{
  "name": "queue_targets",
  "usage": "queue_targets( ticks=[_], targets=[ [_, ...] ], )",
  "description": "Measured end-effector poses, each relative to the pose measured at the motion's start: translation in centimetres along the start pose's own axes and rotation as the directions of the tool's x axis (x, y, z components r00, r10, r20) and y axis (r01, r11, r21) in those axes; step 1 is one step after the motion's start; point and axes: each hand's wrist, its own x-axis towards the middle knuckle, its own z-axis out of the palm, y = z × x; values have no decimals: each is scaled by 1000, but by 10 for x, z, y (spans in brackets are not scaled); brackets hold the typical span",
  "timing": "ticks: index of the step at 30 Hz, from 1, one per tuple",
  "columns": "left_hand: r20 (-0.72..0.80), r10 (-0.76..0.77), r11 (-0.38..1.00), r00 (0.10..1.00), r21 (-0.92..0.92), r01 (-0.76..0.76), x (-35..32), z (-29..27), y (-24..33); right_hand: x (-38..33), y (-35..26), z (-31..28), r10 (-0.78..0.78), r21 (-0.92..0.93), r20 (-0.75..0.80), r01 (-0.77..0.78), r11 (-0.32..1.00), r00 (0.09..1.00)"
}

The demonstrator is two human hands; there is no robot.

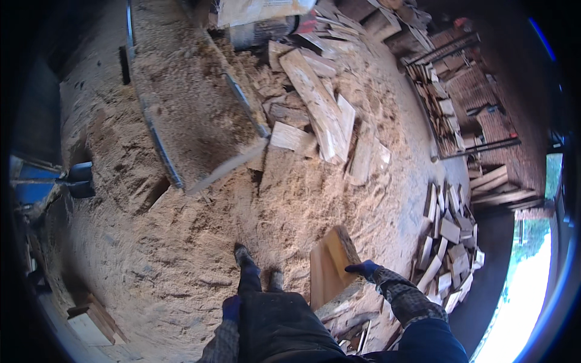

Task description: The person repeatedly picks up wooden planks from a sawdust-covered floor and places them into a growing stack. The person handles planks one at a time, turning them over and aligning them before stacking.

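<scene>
The right hand (pixel 363 268), gloved, has its fingers curled over the edge of a slab (pixel 330 266) standing on the sawdust floor (pixel 181 254) beside the boots (pixel 245 257). The left hand (pixel 230 307) hangs at the thigh; whether its fingers are spread, I cannot tell. A pile (pixel 448 248) of split wood lies near, at the floor's right edge.

**Packaging in view: a single sack**

At twelve o'clock, at the top rim, I see one pale beige sack or bag (pixel 263 10), roughly rectangular, edge-cropped, resting on a dark drum-shaped object (pixel 266 31). Any print on it is illegible. No other packages, signs or screens appear.
</scene>
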Motion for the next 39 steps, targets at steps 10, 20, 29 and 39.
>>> queue_targets(
  ticks=[10,20,29,39],
  targets=[
    [353,200,558,914,-808,190,58,78,133,-118,-63,40,-455,236,62,430,871,888],
    [246,34,497,969,-845,197,-90,-56,170,-103,-62,130,-616,463,388,433,773,685],
    [157,-109,610,982,-770,190,-82,71,267,-48,-67,221,-129,201,887,-120,972,443],
    [553,51,764,832,-558,324,-68,383,393,98,185,-198,-651,724,405,210,657,642]
  ],
)
